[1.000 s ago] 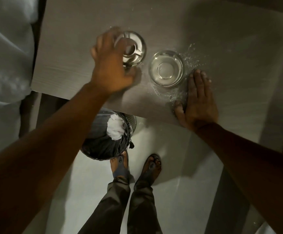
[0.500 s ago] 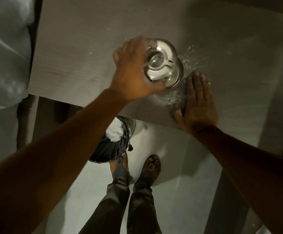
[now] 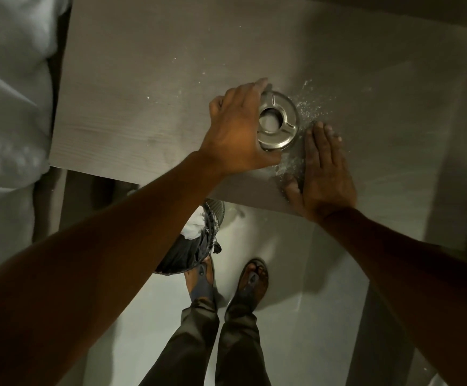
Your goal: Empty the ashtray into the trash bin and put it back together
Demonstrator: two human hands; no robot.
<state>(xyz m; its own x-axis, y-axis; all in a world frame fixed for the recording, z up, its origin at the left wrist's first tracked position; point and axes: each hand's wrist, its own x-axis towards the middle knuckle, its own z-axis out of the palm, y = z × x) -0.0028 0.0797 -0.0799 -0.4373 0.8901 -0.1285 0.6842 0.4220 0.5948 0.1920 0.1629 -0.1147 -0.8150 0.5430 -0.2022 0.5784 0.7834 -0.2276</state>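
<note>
White bedding (image 3: 9, 87) occupies the far left edge, beside the table (image 3: 148, 79), a pale wood-grain top. Below the table's near edge a bin (image 3: 190, 246) stands on the floor (image 3: 296, 274), lined with a dark bag and holding a white wad; the left arm covers most of it. The person's left foot touches the bin's base, and both feet wear sandals (image 3: 253, 282).

The left hand (image 3: 238, 129) is on the table, fingers and thumb closed around the left rim of the ashtray (image 3: 278, 121), index fingertip at the far rim, thumb at the near rim. The ashtray sits on the table near its front edge, metal lid on top with a round centre hole and three radial grooves. The bowl beneath is hidden by the lid, so its seating cannot be confirmed.

Ash (image 3: 307, 107) is scattered on the table right of and in front of the ashtray.

The right hand (image 3: 324, 168) lies flat, palm down, fingers together, just right of the ashtray, holding nothing.
</note>
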